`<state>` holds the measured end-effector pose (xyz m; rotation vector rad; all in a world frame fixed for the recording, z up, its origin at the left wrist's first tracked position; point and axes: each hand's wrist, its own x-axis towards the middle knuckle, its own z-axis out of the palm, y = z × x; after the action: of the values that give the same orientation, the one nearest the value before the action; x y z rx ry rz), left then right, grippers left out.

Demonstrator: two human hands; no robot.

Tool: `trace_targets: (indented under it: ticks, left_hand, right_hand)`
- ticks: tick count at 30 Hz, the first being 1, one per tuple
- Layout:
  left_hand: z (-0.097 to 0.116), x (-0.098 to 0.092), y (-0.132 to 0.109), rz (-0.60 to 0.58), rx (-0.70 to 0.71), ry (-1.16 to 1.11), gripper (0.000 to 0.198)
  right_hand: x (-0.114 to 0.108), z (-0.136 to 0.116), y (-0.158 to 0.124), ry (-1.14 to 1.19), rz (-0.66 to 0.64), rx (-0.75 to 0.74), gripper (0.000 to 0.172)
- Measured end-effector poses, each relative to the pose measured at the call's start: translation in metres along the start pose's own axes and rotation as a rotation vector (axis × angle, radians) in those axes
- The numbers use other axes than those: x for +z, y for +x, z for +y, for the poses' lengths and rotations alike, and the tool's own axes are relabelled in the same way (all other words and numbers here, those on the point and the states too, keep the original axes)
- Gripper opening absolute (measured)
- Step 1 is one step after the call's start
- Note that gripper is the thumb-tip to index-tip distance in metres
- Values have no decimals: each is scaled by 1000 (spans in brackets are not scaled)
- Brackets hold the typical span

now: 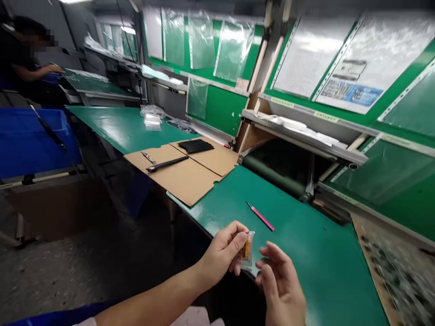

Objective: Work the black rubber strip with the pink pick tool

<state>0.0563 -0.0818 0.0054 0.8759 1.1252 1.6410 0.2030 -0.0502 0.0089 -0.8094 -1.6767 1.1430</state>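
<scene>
Between the thumb and fingers of my left hand (pixel 226 249) is a small clear plastic bag (pixel 249 260) with something orange-yellow inside, too small to make out. The hand is just over the front edge of the green table. My right hand (pixel 280 280) hovers close by on the right, its fingers curled but apart, with nothing in them and a gap to the bag. Beyond both hands a pink pen-like tool (pixel 261 217) with a thin dark tip lies on the green tabletop (pixel 316 253).
Flat cardboard (pixel 183 185) carries a long black strip (pixel 167 164) and a stack of black parts (pixel 195 146). A dark conveyor belt (pixel 277 167) runs behind. Many small bagged pieces (pixel 404 280) sit at right. A blue bin (pixel 37 140) and a seated person (pixel 30 68) are at left.
</scene>
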Motion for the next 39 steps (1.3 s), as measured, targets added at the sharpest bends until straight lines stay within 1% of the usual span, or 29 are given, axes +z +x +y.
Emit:
trace_targets:
  ticks: [1,2,3,6,11,15,17,19,21,24,26,28,30,32,35,37,39]
  left_hand:
    - [-6,2,-4,-26,-14,13,39]
    - [-12,3,-9,-53,-22,32,39]
    - [-18,3,-13,-72,-24,54,40]
    - [-27,0,-21,-88,-11,71,38]
    - [-25,-6,-22,-40,-12,45,30]
    - [-28,-11,-20,32,23,130,30]
    - [-30,-13,-19,53,19,190,28]
    - [-32,-16,-19,69,6,282,25]
    - [-35,-20,-19,79,-8,404,21]
    - [-41,-24,-19,34,-40,558,17]
    - [-45,-27,-17,-19,-51,628,16]
    - [-47,-27,-15,-48,-39,685,15]
    - [-47,-27,-13,-54,-4,731,15]
    - [-47,-26,-11,-54,43,766,16]
    - [-49,-27,-10,-85,141,820,19]
    - [-54,-27,-10,-119,253,869,21]
    - [-61,-28,-11,-129,391,909,20]
  right_hand:
    - [6,4,-4,55,76,127,41]
    - [11,7,-7,113,115,216,44]
    - [15,9,-9,163,112,261,46]
    - [21,12,-15,228,71,287,42]
    - [18,25,-24,237,74,322,37]
    - [18,44,-25,248,-3,293,38]
    - [15,52,-22,227,-59,293,34]
    - [12,58,-18,164,-93,291,27]
    - [8,64,-15,67,-132,266,24]
    - [4,73,-14,-109,-192,181,20]
    - [3,78,-13,-210,-184,99,18]
    - [3,82,-12,-280,-170,12,18]
    - [2,85,-9,-346,-193,-62,17]
    - [1,85,-6,-408,-246,-123,18]
    - [2,84,-2,-453,-288,-200,19]
    - [5,84,-3,-437,-233,-208,21]
    - [10,86,-6,-375,-138,-147,24]
